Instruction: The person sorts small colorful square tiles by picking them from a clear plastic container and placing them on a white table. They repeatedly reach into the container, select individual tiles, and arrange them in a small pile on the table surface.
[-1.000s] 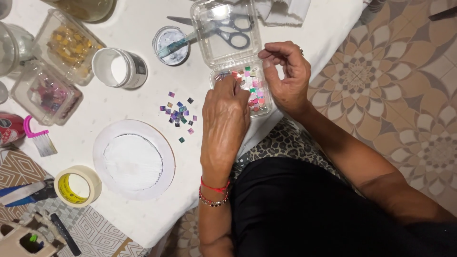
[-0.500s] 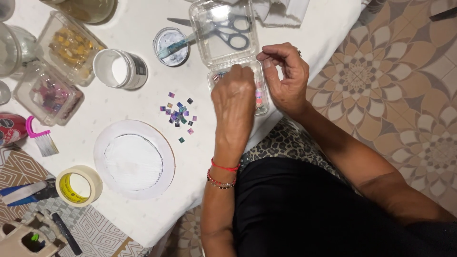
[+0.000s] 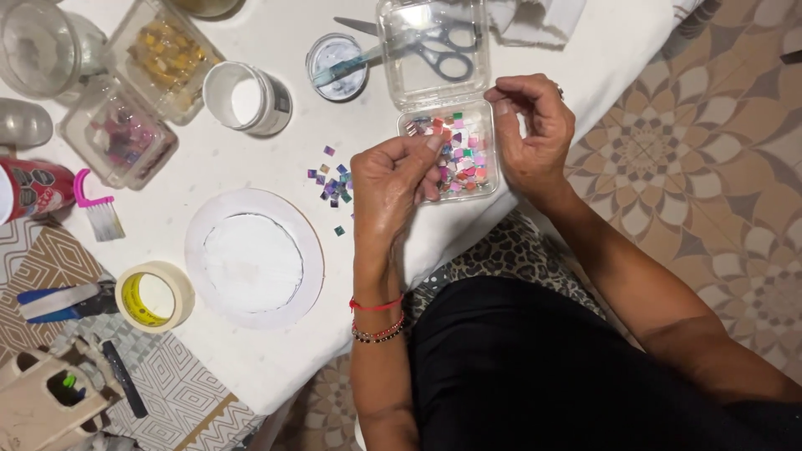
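1. The left hand lay over the near left corner of a clear box, its fingers curled and their tips reaching among the coloured tiles inside. Whether they pinched a tile could not be told.
2. The right hand sat at the box's right edge, thumb and forefinger pressed together above the rim. If they held a tile, it was too small to see.
3. The box stood open at the table edge nearest the person, its clear lid folded back flat on the cloth.
4. Scissors showed through that lid, lying under or in it.
5. A small heap of loose tiles lay on the cloth just left of the left hand.
6. A white disc lay below and left of that heap.
7. A tape roll sat near the disc's left side.
8. Farther up stood a white jar and a round lid with a stick across it.
9. Two clear tubs of bits sat at the upper left, and a pink brush lay below them.
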